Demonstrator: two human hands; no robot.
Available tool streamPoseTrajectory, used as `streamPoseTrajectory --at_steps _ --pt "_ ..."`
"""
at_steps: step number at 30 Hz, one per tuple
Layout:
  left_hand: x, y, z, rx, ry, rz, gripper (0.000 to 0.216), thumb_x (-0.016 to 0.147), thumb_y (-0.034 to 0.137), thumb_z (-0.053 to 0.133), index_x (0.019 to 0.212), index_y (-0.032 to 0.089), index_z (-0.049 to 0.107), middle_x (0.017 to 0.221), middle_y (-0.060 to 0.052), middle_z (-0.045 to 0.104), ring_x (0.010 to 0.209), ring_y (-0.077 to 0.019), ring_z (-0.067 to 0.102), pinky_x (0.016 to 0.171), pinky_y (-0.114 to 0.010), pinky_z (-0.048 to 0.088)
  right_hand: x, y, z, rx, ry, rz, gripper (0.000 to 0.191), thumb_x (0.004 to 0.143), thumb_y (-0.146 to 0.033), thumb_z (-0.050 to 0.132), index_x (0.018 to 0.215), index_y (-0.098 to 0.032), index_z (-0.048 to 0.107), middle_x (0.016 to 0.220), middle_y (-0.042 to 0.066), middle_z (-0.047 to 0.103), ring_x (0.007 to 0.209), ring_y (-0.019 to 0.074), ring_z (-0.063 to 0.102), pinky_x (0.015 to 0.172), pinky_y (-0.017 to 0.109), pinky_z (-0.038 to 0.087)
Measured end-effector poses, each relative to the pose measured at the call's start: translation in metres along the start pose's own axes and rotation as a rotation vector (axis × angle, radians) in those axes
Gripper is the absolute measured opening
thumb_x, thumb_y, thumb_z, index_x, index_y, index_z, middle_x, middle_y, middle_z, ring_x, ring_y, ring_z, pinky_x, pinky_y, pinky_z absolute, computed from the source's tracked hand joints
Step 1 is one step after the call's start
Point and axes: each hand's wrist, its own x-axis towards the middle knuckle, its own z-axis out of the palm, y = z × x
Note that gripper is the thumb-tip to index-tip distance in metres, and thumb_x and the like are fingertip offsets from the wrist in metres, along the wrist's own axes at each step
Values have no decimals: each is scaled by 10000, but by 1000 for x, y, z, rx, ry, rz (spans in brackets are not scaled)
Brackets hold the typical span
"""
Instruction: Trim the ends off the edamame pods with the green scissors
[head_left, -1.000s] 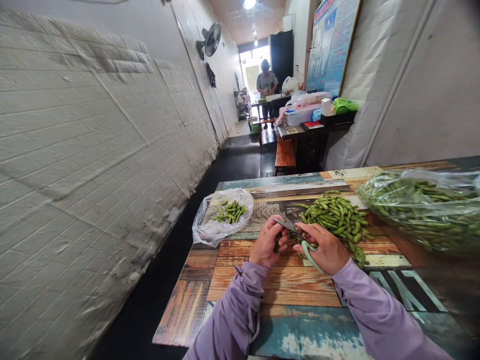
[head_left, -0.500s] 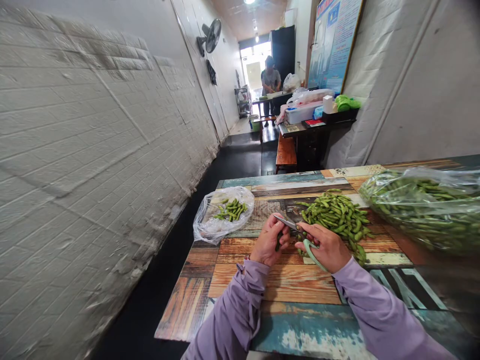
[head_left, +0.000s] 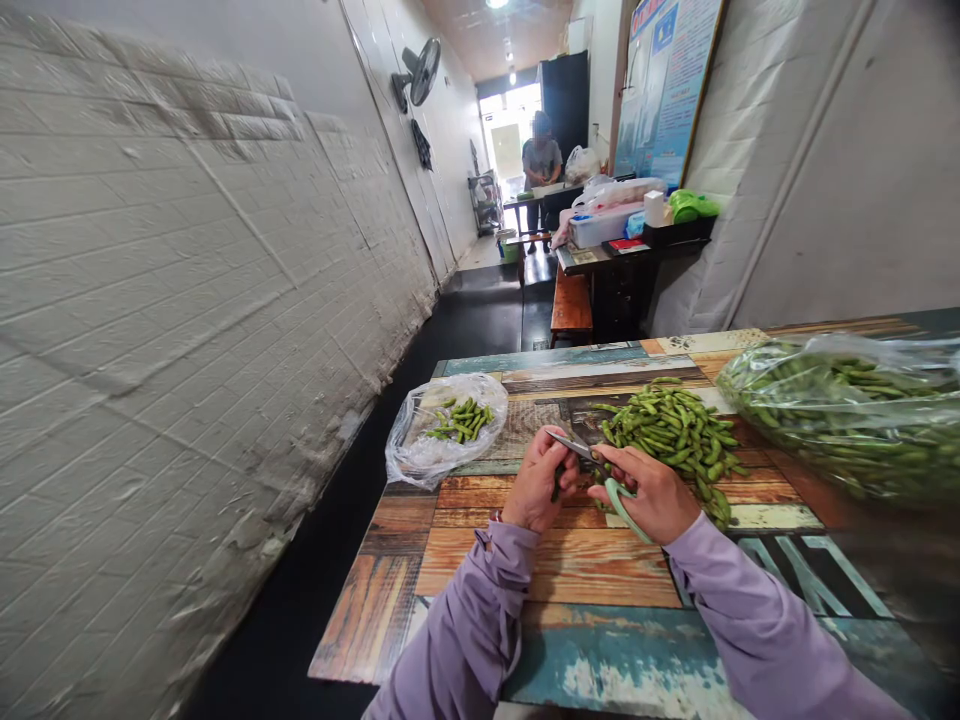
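In the left hand [head_left: 531, 490], fingers hide most of what is probably a pod [head_left: 556, 486]. The right hand [head_left: 661, 498] covers part of the scissors [head_left: 576, 447] and the heap's [head_left: 675, 430] near side. The right edge cuts off the bag [head_left: 847, 425]; the top edge, the poster [head_left: 667, 95], its small print unreadable. The far person's [head_left: 541, 160] face is blurred.

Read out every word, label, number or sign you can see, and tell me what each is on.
No text reads with certainty.
Blue wall board: red heading cut off at the top; smaller lines too blurred to read.
Tabletop: large pale letters on a dark panel, too unclear to quote.
Red item on the far table: any print is too small.
Scissors: no lettering made out.
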Motion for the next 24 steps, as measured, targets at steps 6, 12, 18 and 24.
streamPoseTrajectory --at_steps 6,12,18,24 --pt "0 -1 0 16 -21 16 293 772 345 627 816 213 369 608 81 401 406 -22 315 374 -138 178 -2 5 1 -42 30 -33 426 793 -419 608 1160 -203 594 806 38 644 673 160 607 641 264 513" --pt "3 -1 -3 57 -33 60 300 742 336 643 789 202 378 598 85 389 411 -23 322 385 -145 214 -2 7 4 -30 58 -64 394 798 -409 611 1146 -225 613 1026 62 703 913 219 667 794 319 540" --pt "8 -1 -12 122 37 6 273 745 402 591 773 194 417 606 71 391 421 -36 308 382 -165 167 4 8 -5 91 272 235 432 743 -454 655 1115 -236 644 1052 64 704 932 268 674 827 407 548" --pt "12 -15 -18 857 16 160 124 787 271 538 735 163 507 624 32 479 554 -81 430 534 -204 330 4 15 -7 179 251 384 473 740 -459 650 1169 -263 609 1078 41 695 938 261 672 827 412 550"
